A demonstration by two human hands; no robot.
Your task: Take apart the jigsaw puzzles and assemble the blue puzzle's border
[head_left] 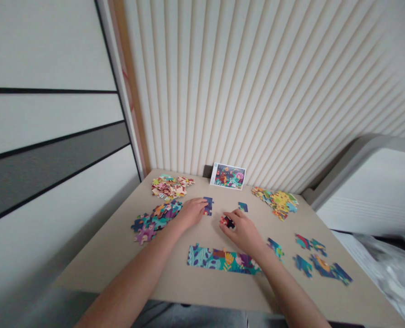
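My left hand is at the middle of the table, its fingertips closed on the left edge of a dark blue puzzle piece lying there. To its right, my right hand curls thumb and fingers around a red and black puzzle piece, just above or on the tabletop; the exact gap is hard to tell. A joined puzzle strip with teal leaves and a yellow flower lies nearer to me, its right end partly hidden by my right forearm. Beyond my right hand lies a small blue-green piece.
A picture card leans at the back wall. Mixed piles lie at back left, at left and yellow at back right. Loose blue pieces spread across the right, with another piece beside my right forearm.
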